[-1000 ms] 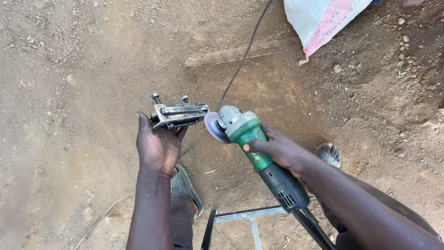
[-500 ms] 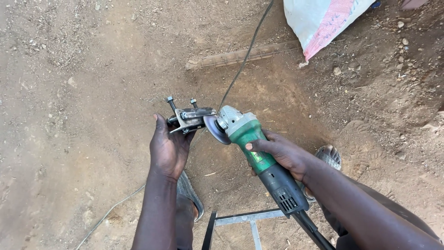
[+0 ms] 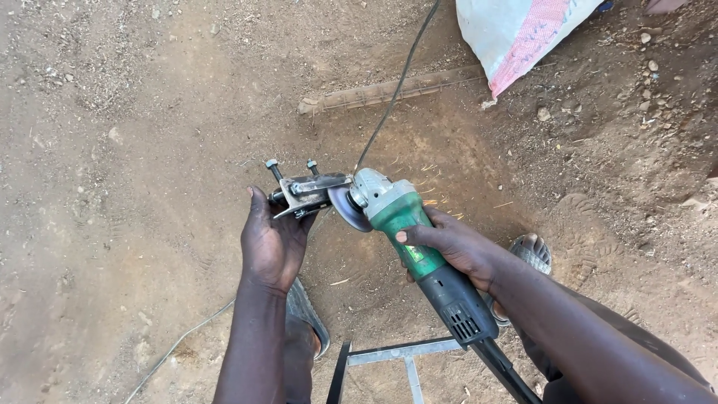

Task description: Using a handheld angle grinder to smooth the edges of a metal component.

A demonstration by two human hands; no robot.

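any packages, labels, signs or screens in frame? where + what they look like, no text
Woven sack: top right, lying on the dirt ground; white with a pink-red stripe, crumpled, partly cut off by the frame edge.
Label: small light sticker on the green body of the angle grinder, which the right hand grips; too small to make out.
No signs or screens.

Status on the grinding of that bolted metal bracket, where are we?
Done: the bracket is gripped in the left hand and the green angle grinder is up in the right hand. In hand: the disc sits against the bracket's right end, with sparks flying off over the dirt. Left: how much metal remains to take off cannot be told from here; the contact spot is hidden by the disc.
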